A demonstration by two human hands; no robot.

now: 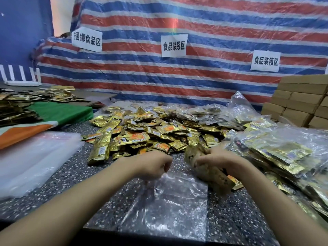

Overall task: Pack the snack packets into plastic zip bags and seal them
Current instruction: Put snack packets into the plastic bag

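Gold pkts point(215, 178) R hand point(220, 161), bag point(177, 201) edge L hand point(154, 165)

Single head-worn wide-angle view, looking forward and down, close over table point(74, 176), facing striped tarp point(195, 77)

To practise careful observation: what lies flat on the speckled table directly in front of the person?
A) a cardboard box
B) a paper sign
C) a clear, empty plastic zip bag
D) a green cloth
C: a clear plastic zip bag lies flat and empty on the speckled table, just in front of the pile of gold snack packets.
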